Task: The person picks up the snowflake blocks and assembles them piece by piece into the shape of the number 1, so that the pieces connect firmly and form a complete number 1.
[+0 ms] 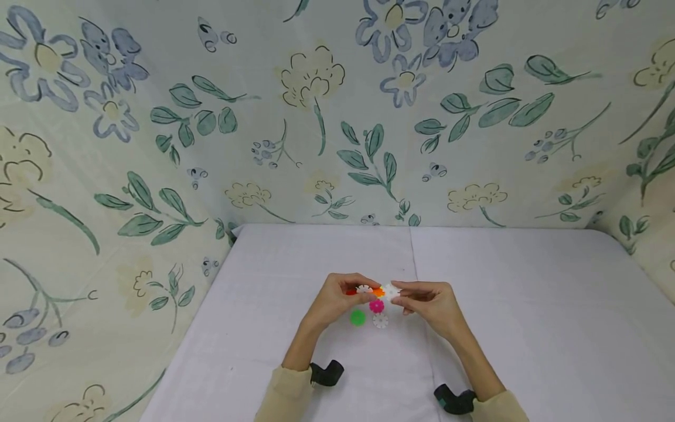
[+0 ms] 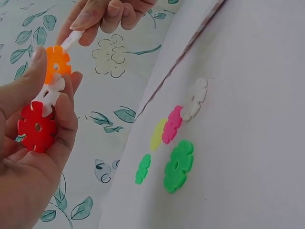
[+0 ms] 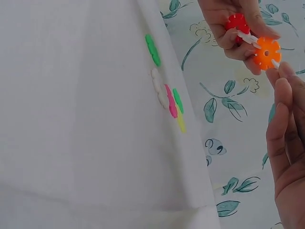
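My left hand [image 1: 337, 299] holds a short chain of notched flower-shaped plastic discs. In the left wrist view the chain runs from a red disc [image 2: 38, 126] through a white disc [image 2: 49, 97] to an orange disc [image 2: 58, 65]. Thumb and fingers of my right hand [image 1: 432, 302] pinch another white disc [image 2: 72, 41], whose edge meets the orange one. Below the hands on the cloth lie a pink disc [image 1: 377, 306], a green disc [image 1: 358, 317] and a loose white disc [image 1: 381, 320]. A yellow disc [image 2: 158, 134] and a smaller-looking green disc [image 2: 143, 169] show beside them in the wrist views.
A white cloth [image 1: 285, 258] with a crease line covers the table. Behind it and at the sides hangs a floral-printed fabric [image 1: 316, 193]. Black devices [image 1: 328, 373] are strapped at both wrists, next to the beige sleeves [image 1: 285, 392].
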The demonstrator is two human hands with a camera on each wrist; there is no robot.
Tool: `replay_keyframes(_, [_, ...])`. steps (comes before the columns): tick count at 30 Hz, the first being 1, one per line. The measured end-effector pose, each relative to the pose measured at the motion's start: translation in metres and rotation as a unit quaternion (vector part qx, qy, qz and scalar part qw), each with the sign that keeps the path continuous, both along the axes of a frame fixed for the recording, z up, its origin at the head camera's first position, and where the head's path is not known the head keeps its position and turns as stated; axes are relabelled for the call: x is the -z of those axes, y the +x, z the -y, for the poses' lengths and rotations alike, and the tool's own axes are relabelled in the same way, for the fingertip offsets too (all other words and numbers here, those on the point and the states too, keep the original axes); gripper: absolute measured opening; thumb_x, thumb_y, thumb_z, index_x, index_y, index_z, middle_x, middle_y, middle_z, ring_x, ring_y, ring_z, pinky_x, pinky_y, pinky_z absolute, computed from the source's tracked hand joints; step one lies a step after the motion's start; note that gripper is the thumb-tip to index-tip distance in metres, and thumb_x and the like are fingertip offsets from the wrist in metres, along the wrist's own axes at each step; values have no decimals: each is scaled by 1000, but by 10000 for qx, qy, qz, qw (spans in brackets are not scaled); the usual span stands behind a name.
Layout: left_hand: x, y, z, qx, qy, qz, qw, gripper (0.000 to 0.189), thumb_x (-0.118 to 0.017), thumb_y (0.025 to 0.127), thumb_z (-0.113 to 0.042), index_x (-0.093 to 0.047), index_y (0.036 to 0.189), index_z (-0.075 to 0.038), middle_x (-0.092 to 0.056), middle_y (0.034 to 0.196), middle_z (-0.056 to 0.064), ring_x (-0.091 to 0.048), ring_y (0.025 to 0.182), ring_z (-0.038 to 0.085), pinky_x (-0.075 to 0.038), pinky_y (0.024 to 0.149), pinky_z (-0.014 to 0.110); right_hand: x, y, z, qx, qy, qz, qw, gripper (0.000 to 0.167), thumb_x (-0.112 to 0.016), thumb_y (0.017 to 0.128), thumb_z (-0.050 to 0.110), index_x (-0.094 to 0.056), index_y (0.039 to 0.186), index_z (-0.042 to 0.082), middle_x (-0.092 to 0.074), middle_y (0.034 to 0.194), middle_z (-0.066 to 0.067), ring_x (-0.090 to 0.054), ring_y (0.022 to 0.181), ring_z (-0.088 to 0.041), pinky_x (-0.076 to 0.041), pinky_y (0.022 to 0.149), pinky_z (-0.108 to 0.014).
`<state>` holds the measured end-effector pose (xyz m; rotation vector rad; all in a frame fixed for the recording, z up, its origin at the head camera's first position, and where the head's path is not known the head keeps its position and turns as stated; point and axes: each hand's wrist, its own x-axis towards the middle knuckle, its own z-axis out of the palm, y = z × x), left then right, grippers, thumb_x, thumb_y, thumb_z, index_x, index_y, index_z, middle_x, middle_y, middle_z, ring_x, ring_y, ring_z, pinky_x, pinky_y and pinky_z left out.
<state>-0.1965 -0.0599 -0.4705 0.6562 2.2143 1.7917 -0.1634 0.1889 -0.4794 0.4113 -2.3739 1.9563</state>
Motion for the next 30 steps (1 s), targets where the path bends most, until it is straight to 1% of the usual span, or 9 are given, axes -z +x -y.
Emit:
replay_keyframes(6, [1,-1,-1,-56,150,101,9998,21,-79,92,-17,-80,113,-13,-78,114,8,-65,98,16,-55,81,21,0,0,2,66,-38,-30,10000,36,-84,84,7,-76,119,0,-80,89,7,-73,64,-18,-63,65,-32])
replay_keyframes(12, [1,-1,-2,-85,193,126,9997,18,-79,92,-15,-81,110,-12,-78,111,9,-65,95,17,-54,79,21,-1,1,5,-30,-40,-127,9999,36,-84,84,6,-76,119,-2,-81,90,0,-73,63,-17,-63,64,-32])
replay_keyframes(15, [2,-1,-3,-92,226,146,9996,18,-79,92,-15,-81,110,-12,-78,111,10,-65,96,22,-54,78,21,-1,1,6,-55,-44,-174,9998,37,-83,84,5,-75,119,-3,-81,90,-3,-73,62,-17,-63,64,-31])
replay_keyframes(20, [4,-1,-2,-144,272,179,9994,18,-80,91,-14,-81,109,-10,-77,110,11,-63,97,32,-53,76,19,1,1,8,-49,-108,-103,9999,37,-83,85,5,-74,120,-4,-81,91,-5,-73,63,-16,-63,64,-31])
replay_keyframes(25, [4,-1,-1,-137,233,171,9995,17,-80,92,-15,-80,108,-10,-77,108,12,-61,97,37,-51,74,19,2,0,9,69,-89,-46,9999,37,-83,85,7,-75,120,-1,-80,90,-6,-72,62,-17,-62,63,-32])
replay_keyframes(28, [4,-2,-2,-135,191,155,9996,18,-80,92,-18,-80,108,-11,-78,109,10,-63,97,35,-52,75,19,2,0,9,115,-67,-15,9999,37,-84,85,7,-76,120,2,-79,89,-2,-71,62,-18,-63,63,-32])
replay_keyframes(30, [3,-2,-2,-130,161,167,9996,19,-80,92,-19,-80,110,-13,-78,111,8,-64,99,32,-54,77,20,1,0,8,137,-40,17,9999,37,-84,85,8,-76,120,4,-79,89,0,-72,63,-18,-63,63,-32])
